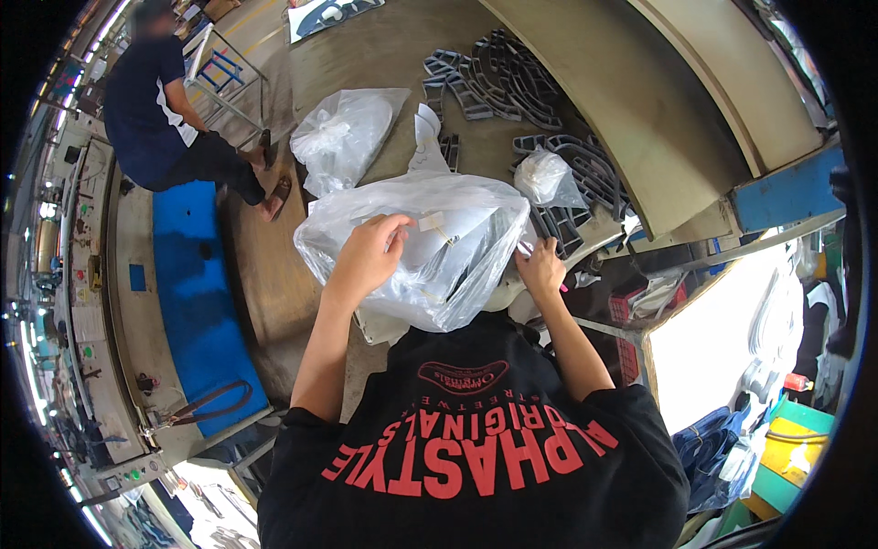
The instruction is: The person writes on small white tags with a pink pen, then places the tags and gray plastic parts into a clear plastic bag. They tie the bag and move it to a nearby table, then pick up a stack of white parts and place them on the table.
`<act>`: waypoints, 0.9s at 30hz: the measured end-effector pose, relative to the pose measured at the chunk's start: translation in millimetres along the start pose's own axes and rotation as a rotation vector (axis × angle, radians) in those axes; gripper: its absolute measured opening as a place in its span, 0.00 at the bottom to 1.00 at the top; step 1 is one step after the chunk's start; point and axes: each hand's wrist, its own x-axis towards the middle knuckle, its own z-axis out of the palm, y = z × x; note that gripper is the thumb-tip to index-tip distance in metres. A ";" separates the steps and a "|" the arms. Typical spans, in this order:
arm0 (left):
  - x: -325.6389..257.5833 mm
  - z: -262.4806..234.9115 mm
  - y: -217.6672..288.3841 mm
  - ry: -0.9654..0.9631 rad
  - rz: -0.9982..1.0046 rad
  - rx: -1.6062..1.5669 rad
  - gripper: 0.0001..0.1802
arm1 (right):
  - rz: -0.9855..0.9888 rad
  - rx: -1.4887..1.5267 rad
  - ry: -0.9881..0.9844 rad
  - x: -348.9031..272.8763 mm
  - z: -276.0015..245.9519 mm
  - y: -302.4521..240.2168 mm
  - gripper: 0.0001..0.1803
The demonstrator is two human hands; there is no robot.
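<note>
A large clear plastic bag (338,215) lies wide open in front of me, with pale grey-white curved pieces (462,233) inside. A small cream tag and a yellowish tie (439,222) rest on these pieces. My left hand (370,252) is over the bag's left part, its fingers bent but apart, with nothing visible in them. At the bag's right edge, my right hand (541,267) is closed around something small; a whitish bit shows at its fingertips and a pink bit below. Beyond the bag stands a white curved piece (426,137).
A tied clear bag (343,137) lies beyond on the left, and a smaller bundled bag (544,176) on the right. Dark grey curved parts (498,78) are piled at the far right. A person (160,101) sits at far left by a blue-topped bench (197,302). A red crate (626,306) is at right.
</note>
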 end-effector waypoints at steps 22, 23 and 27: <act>23.2 23.7 -18.8 -0.033 0.216 0.141 0.16 | 0.089 0.090 -0.037 8.1 -9.8 -5.9 0.29; 24.1 23.0 -19.5 -0.041 0.210 0.136 0.16 | 0.092 0.098 -0.028 7.3 -11.5 -6.9 0.29; 25.6 22.1 -20.3 -0.055 0.175 0.136 0.15 | 0.130 0.118 -0.038 3.0 -18.9 -10.8 0.28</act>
